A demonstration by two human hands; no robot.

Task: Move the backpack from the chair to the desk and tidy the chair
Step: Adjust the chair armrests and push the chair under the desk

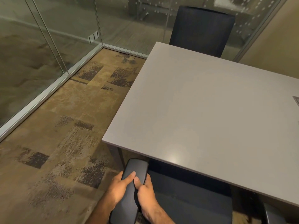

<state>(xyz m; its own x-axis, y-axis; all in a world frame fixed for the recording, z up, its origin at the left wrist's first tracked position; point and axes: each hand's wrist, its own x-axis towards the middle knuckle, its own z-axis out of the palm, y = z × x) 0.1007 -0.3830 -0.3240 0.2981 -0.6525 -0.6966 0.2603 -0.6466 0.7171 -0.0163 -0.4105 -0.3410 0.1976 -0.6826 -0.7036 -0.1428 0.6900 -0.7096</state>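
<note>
Gripping the chair's armrest (131,191) with your left hand (120,187), fingers curled over its left edge | your right hand (146,194) clamped on its right edge, thumb on top | chair (191,206) seat tucked under the desk (202,110) | backpack not in view.

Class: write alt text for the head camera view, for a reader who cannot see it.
Both hands, left hand and right hand, grip the near chair's armrest beside a bare grey desk. A second dark chair stands at the far side, glass walls behind.
</note>
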